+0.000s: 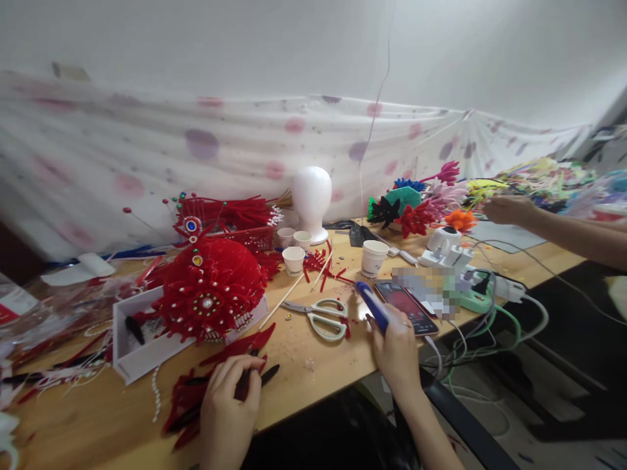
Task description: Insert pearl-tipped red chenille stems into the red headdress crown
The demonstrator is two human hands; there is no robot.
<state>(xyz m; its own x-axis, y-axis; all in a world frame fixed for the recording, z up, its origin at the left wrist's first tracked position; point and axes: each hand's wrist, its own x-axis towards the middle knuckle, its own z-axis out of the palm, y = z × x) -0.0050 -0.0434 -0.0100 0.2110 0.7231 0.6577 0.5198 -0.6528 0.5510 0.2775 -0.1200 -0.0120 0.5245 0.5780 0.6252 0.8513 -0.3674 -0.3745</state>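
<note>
Here, grasping a blue tool [374,305] in the right hand [396,349], beside the phone [416,311], lengthwise slanted forward-left; curling the left hand [231,395] at red pieces [179,395], with hold unclear.

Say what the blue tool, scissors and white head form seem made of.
Blue tool: probably smooth plastic, from its bright colour, though blurred. Scissors: dull grey blades, likely metal; pale, smooth handles, likely plastic. White head form: matte, perhaps foam, from its faintly speckled surface.

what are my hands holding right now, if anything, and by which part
Right hand: a blue-and-white tool, by its nearer part. Left hand: bent over red pieces; whether it pinches one can't be told.
</note>
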